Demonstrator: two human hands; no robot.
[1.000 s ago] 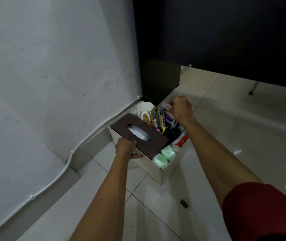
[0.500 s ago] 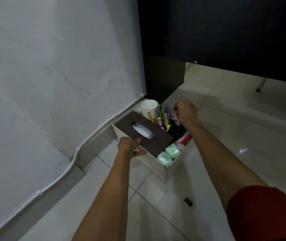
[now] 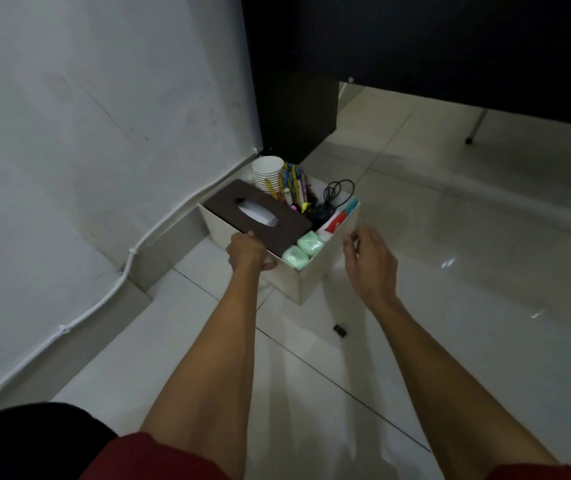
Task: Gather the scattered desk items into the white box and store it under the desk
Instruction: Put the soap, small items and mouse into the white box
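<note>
The left hand (image 3: pixel 246 252) grips the white box (image 3: pixel 315 282) at its near rim — the right hand (image 3: pixel 370 261), fingers relaxed, sits just beside it, perhaps touching.

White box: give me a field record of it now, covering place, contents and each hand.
place: white box by the wall, before the dark desk panel
contents: brown tissue box, stack of paper cups, pens, black cable, two green packs
left hand: grips the box's near rim
right hand: open, fingers beside the box's right wall, contact unclear
loose: binder clip on the floor, outside the box
</note>
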